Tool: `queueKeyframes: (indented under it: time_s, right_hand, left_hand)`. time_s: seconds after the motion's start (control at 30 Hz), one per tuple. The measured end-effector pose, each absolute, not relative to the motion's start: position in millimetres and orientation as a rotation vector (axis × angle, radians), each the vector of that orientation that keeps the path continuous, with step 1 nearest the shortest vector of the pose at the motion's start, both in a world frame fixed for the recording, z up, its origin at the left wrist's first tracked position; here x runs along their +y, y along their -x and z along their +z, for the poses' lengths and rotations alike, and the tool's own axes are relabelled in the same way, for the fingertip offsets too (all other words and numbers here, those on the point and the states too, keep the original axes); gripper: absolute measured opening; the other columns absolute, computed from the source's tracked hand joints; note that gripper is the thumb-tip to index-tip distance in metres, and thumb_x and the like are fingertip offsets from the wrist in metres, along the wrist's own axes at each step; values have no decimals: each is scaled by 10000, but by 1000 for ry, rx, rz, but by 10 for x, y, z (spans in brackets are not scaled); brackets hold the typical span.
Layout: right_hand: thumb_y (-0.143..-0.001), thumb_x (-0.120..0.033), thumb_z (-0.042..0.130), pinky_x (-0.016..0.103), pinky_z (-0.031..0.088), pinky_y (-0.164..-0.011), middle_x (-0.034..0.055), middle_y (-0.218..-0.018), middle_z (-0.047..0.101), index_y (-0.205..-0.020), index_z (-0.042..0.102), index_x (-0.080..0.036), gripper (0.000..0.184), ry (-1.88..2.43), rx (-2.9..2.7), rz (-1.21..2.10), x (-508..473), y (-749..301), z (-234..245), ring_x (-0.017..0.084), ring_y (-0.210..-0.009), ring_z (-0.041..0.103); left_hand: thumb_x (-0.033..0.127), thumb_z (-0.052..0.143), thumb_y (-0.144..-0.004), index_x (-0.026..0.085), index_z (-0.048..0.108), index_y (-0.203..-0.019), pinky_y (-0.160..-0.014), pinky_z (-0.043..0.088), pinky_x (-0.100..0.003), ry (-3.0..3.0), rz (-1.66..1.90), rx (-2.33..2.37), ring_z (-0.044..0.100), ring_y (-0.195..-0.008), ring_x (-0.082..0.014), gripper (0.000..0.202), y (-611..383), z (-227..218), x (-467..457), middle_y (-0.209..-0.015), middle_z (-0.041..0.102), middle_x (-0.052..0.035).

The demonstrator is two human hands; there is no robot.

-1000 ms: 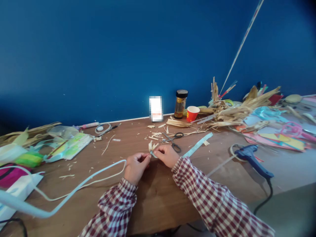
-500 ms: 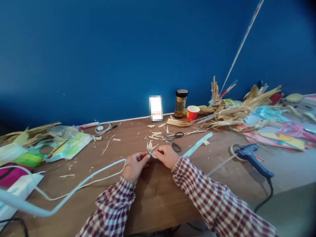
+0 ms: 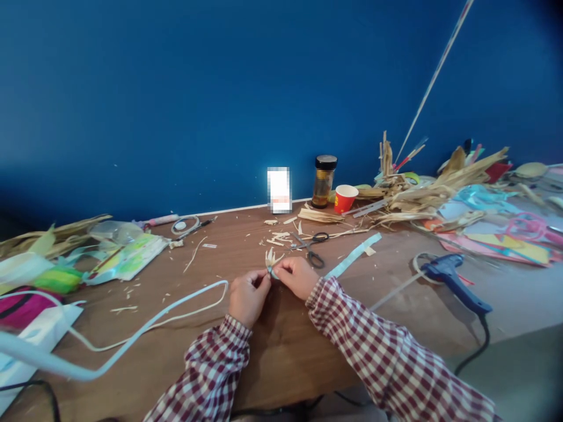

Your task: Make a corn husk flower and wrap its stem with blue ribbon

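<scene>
Left hand [image 3: 250, 298] and right hand [image 3: 298, 277], pinched closed, hold a pale tuft [image 3: 271, 259] between them.

Burgundy and white checks run down both your sleeves [image 3: 387, 357], and that husk tuft [image 3: 271, 257] of yours shows pale cream, with light blue at its base! The loose ribbon [image 3: 354, 255] matches that light blue, against a brown wooden tabletop [image 3: 299, 351]. Behind it all, a deep blue wall [image 3: 176, 105]! Your paper cup [image 3: 344, 201] flashes red with yellow marks and a white inside; the jar [image 3: 322, 186] goes amber under a black lid [image 3: 326, 159]. Dark blue on your glue gun [image 3: 461, 284], black on its cord [image 3: 485, 337], dark handles on those scissors [image 3: 315, 258]!
</scene>
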State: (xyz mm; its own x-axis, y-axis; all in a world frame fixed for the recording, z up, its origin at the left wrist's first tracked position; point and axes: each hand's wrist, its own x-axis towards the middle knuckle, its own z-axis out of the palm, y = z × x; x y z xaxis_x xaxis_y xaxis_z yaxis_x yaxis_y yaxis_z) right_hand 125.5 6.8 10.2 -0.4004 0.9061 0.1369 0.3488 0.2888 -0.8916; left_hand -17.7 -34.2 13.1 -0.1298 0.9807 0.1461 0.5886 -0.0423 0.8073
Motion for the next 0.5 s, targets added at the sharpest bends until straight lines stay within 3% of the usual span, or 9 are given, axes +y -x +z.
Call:
queueKeyframes:
  time_s: [0.23, 0.5]
  right_hand:
    - [-779, -267, 486, 217, 371, -574, 32, -682, 663, -734, 680, -161, 226, 1249, -1952, 920, 5, -1196, 86, 132, -638, 553]
    - [-722, -266, 519, 217, 357, -549, 39, -613, 634, -658, 670, -144, 205, 1360, -1875, 893, 25, -1145, 30, 131, -594, 530]
  left_hand:
    - [338, 528, -734, 190, 703, -775, -614, 438, -270, -1705, 1030, 1799, 636, -671, -197, 232, 191, 114, -350, -729, 716, -47]
    - [255, 403, -826, 162, 679, -875, -697, 427, -300, -2203, 790, 1947, 627, -774, -222, 295, 120, 87, -399, -828, 695, -117]
